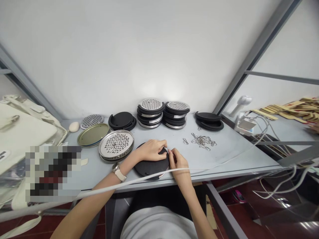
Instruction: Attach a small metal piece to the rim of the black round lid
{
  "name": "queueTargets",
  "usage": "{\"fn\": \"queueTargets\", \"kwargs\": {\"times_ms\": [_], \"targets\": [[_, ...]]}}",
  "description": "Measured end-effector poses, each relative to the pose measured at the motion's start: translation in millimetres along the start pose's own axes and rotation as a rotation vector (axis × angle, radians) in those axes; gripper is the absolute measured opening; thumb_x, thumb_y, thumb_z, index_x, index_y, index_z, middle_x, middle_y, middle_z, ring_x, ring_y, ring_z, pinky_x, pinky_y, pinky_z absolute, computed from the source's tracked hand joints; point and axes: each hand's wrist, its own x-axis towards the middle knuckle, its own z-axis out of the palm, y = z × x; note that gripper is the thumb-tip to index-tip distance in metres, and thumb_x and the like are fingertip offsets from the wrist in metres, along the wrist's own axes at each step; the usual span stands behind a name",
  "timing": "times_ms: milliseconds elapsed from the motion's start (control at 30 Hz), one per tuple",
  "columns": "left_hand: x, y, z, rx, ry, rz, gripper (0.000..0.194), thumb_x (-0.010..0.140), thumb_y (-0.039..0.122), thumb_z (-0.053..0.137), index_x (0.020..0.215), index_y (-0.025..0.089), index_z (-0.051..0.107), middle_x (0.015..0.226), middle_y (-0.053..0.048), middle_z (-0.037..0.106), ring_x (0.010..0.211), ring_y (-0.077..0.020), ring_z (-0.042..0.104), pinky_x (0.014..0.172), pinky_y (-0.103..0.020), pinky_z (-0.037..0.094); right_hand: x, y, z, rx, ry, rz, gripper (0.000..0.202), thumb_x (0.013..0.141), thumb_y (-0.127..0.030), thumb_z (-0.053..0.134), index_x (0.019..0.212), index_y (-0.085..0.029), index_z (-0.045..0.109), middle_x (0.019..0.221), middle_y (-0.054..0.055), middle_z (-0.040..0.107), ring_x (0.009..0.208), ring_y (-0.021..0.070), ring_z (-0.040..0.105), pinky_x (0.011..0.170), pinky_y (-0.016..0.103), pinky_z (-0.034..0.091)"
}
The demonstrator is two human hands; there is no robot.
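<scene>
A round black disc with a metal rim lies on the grey table near its front edge. My left hand, a watch on its wrist, rests on top of the disc and holds its right edge. My right hand pinches a small metal clip against that same edge. Both hands meet at the disc's upper right side. The fingertips hide most of the clip.
Several loose metal clips lie to the right. Two stacks of black and perforated discs, black lids and perforated metal plates stand behind. A white bag sits left; white cables hang right.
</scene>
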Motion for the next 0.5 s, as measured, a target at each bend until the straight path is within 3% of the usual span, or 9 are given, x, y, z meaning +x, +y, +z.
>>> {"fn": "queueTargets", "kwargs": {"times_ms": [500], "targets": [[0.0, -0.3, 0.3, 0.015, -0.006, -0.006, 0.011, 0.078, 0.029, 0.052, 0.085, 0.020, 0.050, 0.060, 0.005, 0.051, 0.054, -0.0115, 0.049, 0.052, -0.022, 0.032, -1.2, -3.8, -2.3, 0.068, 0.012, 0.020, 0.027, 0.093, -0.035, 0.036, 0.069, -0.022, 0.037, 0.058, -0.005, 0.039, 0.053, 0.0108, 0.038, 0.052, 0.021, 0.032]]}}
